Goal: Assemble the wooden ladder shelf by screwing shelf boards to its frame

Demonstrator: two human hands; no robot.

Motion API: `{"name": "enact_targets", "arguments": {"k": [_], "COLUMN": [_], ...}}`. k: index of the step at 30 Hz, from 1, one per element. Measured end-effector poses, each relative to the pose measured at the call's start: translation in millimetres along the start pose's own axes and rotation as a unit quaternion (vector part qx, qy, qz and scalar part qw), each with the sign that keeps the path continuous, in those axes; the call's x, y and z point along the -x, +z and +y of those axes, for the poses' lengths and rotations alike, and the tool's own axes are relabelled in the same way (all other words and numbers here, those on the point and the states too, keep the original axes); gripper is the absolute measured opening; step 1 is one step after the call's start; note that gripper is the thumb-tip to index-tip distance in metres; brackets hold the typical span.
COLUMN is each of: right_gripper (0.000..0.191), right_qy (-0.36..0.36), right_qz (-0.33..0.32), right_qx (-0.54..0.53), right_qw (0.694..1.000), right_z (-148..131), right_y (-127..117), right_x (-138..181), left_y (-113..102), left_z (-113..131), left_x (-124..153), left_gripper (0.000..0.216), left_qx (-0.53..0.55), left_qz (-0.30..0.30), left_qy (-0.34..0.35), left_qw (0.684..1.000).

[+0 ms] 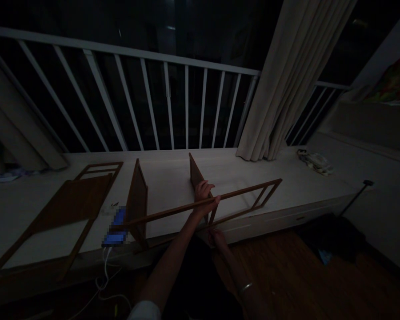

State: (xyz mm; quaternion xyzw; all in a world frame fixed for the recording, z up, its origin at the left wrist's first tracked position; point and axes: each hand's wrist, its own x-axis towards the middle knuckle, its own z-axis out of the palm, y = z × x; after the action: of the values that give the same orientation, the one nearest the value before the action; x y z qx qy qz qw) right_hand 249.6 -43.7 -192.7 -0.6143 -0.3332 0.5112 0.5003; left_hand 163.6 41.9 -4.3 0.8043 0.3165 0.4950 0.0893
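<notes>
A brown wooden frame (176, 208) with long side rails and crossbars lies on its side on the white ledge. Two flat boards stand upright across it, one board (136, 200) at the left and another board (196, 171) near the middle. My left hand (205, 198) grips the frame where the upper rail meets the middle board, thumb against the rail. Below it, my right hand (216, 238) is at the lower rail under that same board, fingers drawn together. Dim light hides what those fingers hold.
Another wooden frame with a board (73, 200) lies flat at the left. Beside it are a blurred blue object (115, 231) and white cables (103, 280). Behind the ledge (166, 171) are a white railing (186, 106) and curtain (286, 89). Cloth (315, 162) lies at the right.
</notes>
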Motion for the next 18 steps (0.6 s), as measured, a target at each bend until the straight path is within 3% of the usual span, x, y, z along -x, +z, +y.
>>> {"name": "enact_targets", "arguments": {"k": [5,13,15,18], "right_gripper": [0.035,0.025,0.024,0.024], "right_qy": [-0.025,-0.065,-0.071,-0.077], "right_qz": [0.03,0.063,0.074,0.064], "right_qx": [0.131,0.311,0.372,0.513], "right_qw": [0.991,0.946,0.923,0.853], "right_z": [-6,-28,-35,-46], "right_y": [-4,-6,-4,0], "right_x": [-3,9,16,27], "left_y": [-3,-4,-5,-9], "left_z": [-3,-3,-2,1], "left_x": [-3,-4,-5,-6], "left_gripper": [0.024,0.025,0.024,0.022], "left_qx": [-0.013,-0.029,-0.031,-0.04], "left_qz": [0.001,-0.016,-0.02,-0.033], "left_qy": [0.017,0.04,0.037,0.037], "left_qw": [1.0,0.999,0.999,0.998]}}
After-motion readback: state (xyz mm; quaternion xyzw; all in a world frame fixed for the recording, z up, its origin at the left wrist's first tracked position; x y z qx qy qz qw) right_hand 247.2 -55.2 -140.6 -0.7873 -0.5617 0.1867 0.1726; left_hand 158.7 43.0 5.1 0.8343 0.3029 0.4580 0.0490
